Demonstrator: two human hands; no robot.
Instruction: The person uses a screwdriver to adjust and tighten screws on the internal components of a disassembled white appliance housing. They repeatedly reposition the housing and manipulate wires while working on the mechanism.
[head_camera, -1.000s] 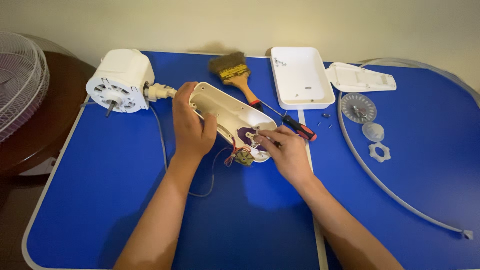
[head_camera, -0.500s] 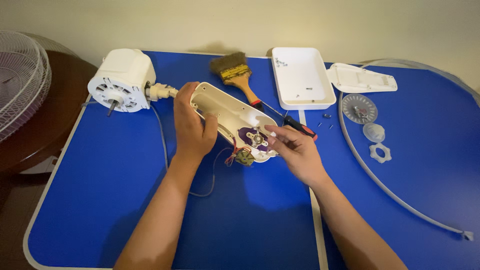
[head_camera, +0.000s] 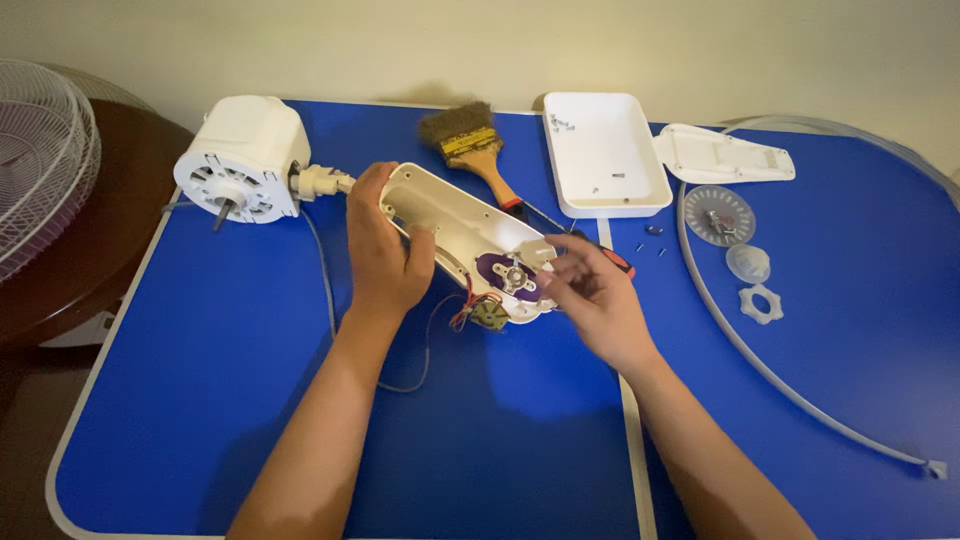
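Left hand (head_camera: 385, 262) clamps the white housing (head_camera: 455, 228) near the counter's (head_camera: 200, 400) far edge. Right hand (head_camera: 590, 295) pinches a small part at the purple switch (head_camera: 508, 272); advise steady bracing and clear wires (head_camera: 462, 310).

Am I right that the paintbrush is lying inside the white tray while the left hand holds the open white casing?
Not quite. In the head view the paintbrush lies on the blue table, left of the white tray. The left hand does hold the open white casing.

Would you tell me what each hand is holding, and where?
The left hand grips the white fan housing around its middle; the right hand pinches a small pale part at its end.
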